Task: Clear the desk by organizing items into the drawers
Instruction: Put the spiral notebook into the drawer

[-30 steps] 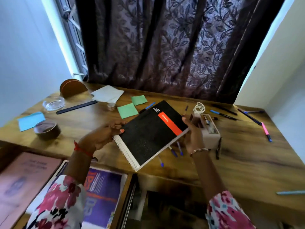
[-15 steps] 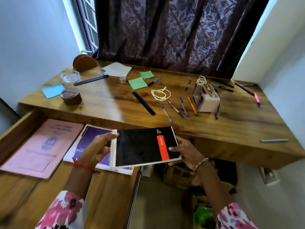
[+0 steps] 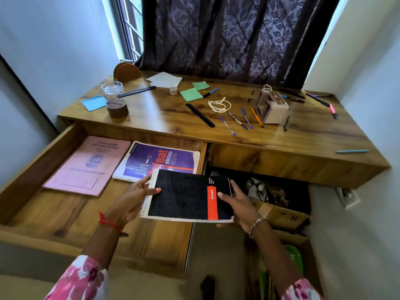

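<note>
**Supervisor:** Report the state of both hands.

**Operator:** I read the left hand (image 3: 132, 200) as gripping the spiral-bound edge of the black notebook (image 3: 186, 194), with the thumb flat on the cover and the fingers beneath. The right hand (image 3: 240, 204) pinches the opposite edge, with the thumb on the cover beside the orange stripe.

**Supervisor:** Give the notebook's position.

**Operator:** It is at lower centre of the frame, held roughly level over the right part of the open drawer (image 3: 65, 213). Its right end projects past the drawer's right wall. Its top edge overlaps the lower edge of the purple-covered book (image 3: 160, 159). I cannot tell whether the two touch.

**Supervisor:** List the drawer contents.

**Operator:** The pink record book (image 3: 86, 165) lies flat at left. The purple-covered book lies flat just beside it on the right.

**Supervisor:** And the counter?

**Operator:** The counter (image 3: 151, 118) fills the upper half of the frame. I see a brown tape roll (image 3: 117, 107) and a blue sticky note (image 3: 94, 102) at left. Green sticky notes (image 3: 191, 94) and a coiled white cable (image 3: 219, 105) are at centre. Several pens (image 3: 246, 118) lie beside a beige organizer (image 3: 271, 107) at right.
</note>
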### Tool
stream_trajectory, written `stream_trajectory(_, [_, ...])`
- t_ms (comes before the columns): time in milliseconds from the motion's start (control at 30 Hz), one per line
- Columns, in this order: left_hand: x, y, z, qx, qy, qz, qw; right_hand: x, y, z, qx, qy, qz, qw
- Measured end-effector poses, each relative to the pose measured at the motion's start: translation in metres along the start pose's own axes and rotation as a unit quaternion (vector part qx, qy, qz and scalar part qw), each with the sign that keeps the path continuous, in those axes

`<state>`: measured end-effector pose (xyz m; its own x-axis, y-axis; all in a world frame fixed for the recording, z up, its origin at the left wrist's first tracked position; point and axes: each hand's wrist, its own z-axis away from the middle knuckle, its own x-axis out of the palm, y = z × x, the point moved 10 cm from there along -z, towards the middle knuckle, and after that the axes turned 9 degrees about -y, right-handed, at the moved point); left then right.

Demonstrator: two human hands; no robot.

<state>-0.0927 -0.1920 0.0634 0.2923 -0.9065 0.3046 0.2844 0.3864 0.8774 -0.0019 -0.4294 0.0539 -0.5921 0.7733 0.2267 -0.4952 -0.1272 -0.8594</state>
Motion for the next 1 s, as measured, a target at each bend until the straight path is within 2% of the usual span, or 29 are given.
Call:
stream_trajectory(167, [-0.025,-0.014,0.042,-0.003,0.005,-0.013,1.000,0.029,0.012,0.015,-0.029,0.044,0.039,0.998])
stream_trajectory(367, [-0.070,-0.016,0.065,-0.021,0.047,-0.066,0.997,0.069,0.035,0.009,0.003,0.059,0.088,0.994])
stream_trajectory(667, [-0.142,-0.014,0.039,-0.087,0.034,-0.190,0.977,0.126,0.060,-0.054,0.046,0.096,0.158,0.982])
stream_trajectory(767, [-0.171,-0.009,0.023,-0.068,0.038,-0.226,0.971,0.139,0.071,-0.073,0.069,0.136,0.162,0.975])
stream_trajectory(900, [-0.189,-0.007,0.002,-0.051,0.012,-0.309,0.950,0.143,0.079,-0.089,0.085,0.199,0.171,0.961])
stream_trajectory(1000, [-0.193,-0.012,-0.008,-0.049,-0.018,-0.432,0.900,0.149,0.084,-0.097,0.082,0.221,0.176,0.956])
